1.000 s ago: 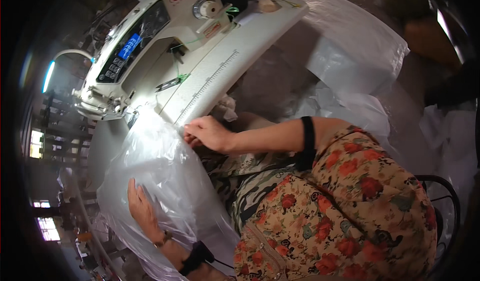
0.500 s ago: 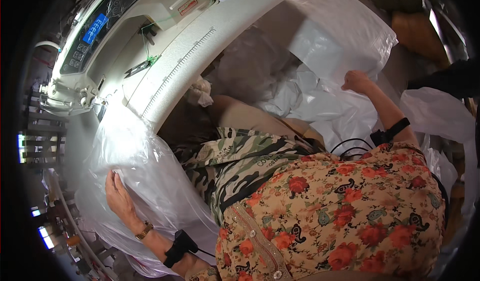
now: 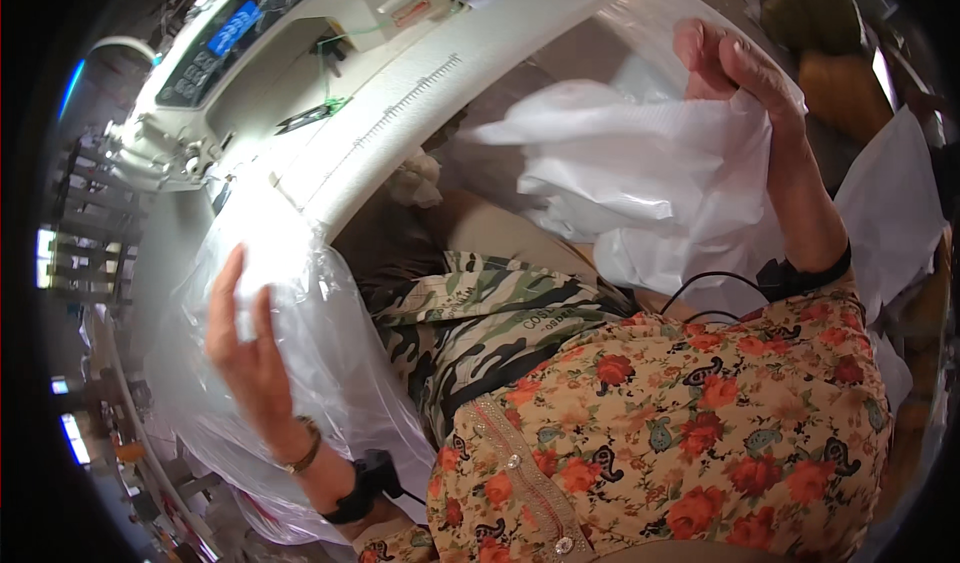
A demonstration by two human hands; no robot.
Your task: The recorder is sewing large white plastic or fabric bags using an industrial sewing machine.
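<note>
The bench (image 3: pixel 400 113) stretched ahead of the left grip (image 3: pixel 250 358), with the machine (image 3: pixel 240 48) on it. Clear plastic (image 3: pixel 340 373) bulged beneath and to the right of that grip, whose fingers were spread; whether they touched it, I could not tell. White plastic (image 3: pixel 650 163) hung below the right grip (image 3: pixel 735 68), pinched between thumb and curled fingers. Snips (image 3: pixel 308 117) lay ahead of the left grip, slightly right.
</note>
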